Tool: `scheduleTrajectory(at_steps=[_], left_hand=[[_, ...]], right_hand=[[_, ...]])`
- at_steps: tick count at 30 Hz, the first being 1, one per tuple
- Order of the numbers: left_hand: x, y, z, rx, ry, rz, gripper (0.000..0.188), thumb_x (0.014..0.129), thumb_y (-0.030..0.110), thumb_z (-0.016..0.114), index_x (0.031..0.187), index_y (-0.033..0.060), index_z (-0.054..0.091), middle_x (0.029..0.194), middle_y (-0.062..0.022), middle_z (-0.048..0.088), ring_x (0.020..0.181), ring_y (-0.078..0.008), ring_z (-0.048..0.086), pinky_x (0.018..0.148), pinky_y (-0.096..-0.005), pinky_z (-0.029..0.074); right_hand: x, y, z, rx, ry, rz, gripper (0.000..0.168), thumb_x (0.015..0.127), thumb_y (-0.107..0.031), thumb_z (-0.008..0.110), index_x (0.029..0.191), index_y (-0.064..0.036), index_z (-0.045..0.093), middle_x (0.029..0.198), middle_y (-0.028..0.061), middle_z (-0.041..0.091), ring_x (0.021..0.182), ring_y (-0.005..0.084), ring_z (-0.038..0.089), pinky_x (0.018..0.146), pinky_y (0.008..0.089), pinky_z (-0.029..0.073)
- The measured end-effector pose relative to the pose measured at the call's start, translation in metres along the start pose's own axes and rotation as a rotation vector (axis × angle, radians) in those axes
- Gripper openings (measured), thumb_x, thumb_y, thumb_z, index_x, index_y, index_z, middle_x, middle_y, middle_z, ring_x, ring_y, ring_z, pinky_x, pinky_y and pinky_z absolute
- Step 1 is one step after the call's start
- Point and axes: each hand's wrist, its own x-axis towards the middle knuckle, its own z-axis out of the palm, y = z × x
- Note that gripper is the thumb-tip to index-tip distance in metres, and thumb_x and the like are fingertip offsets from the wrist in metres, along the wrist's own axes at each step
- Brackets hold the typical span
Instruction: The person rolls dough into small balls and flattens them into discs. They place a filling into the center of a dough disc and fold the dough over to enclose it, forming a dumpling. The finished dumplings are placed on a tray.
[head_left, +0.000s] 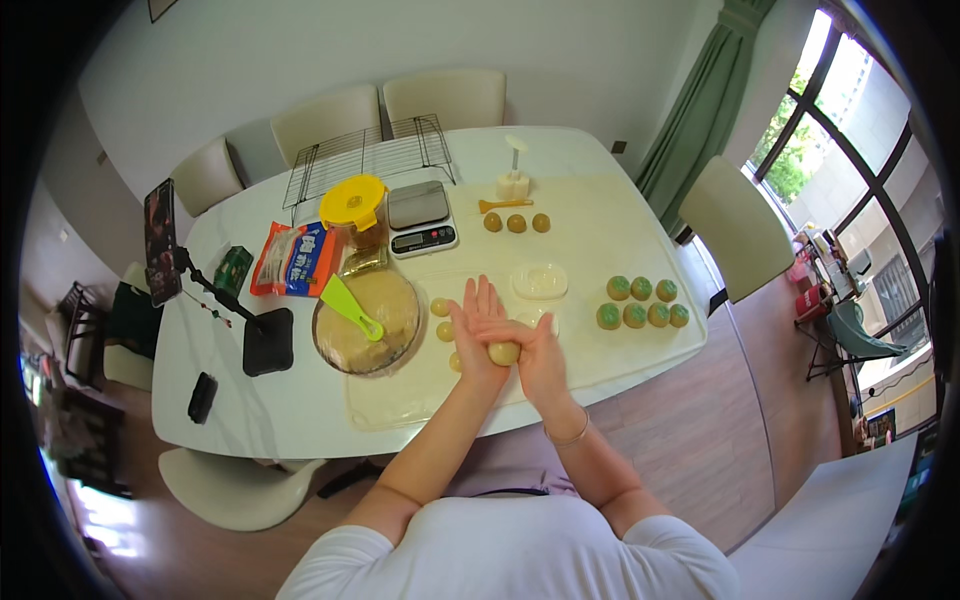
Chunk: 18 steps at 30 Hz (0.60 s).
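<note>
A pale yellow dough ball (504, 354) sits between my two palms at the near side of the table. My left hand (480, 330) lies palm up beneath it, fingers pointing away from me. Across that palm reaches my right hand (538, 356), its fingers over the left one and its heel beside the ball. Several similar balls (445, 331) rest on the cream mat (585, 225) just left of my hands, one partly hidden. Beyond my hands is a small clear plastic tray (540, 282), with a second shallow piece (534, 321) partly covered by my right hand.
Left stand a film-covered dough bowl (397, 349) with a green scraper (346, 304), a digital scale (421, 225), a yellow-lidded jar (354, 206) and a phone stand (268, 341). Green-topped pastries (634, 315) sit right; brown balls (516, 223), a brush (506, 204) and a plunger mould (514, 180) behind.
</note>
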Motion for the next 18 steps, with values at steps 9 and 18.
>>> scheduleTrajectory(at_steps=[9,18], left_hand=[[-0.001,0.007,0.006,-0.011,0.087,-0.036,0.076,0.099,0.065,0.028,0.153,0.0106,0.026,0.158,-0.0080,0.031,0.147,-0.0215,0.023,0.120,-0.0388,0.019],[-0.021,-0.008,0.013,0.015,-0.181,-0.021,0.081,0.100,0.062,0.022,0.156,0.0067,0.008,0.164,-0.0098,0.007,0.151,-0.0230,0.007,0.123,-0.0383,0.009]], right_hand=[[0.004,0.009,-0.013,-0.369,-0.011,0.036,0.046,0.107,-0.031,0.032,0.136,-0.001,0.054,0.135,0.0209,0.057,0.134,0.0294,0.047,0.112,0.0368,0.032],[0.024,0.012,-0.017,0.116,0.427,0.210,0.073,0.105,-0.054,0.019,0.146,0.004,0.035,0.155,0.0176,0.033,0.145,0.0253,0.028,0.119,0.0376,0.021]])
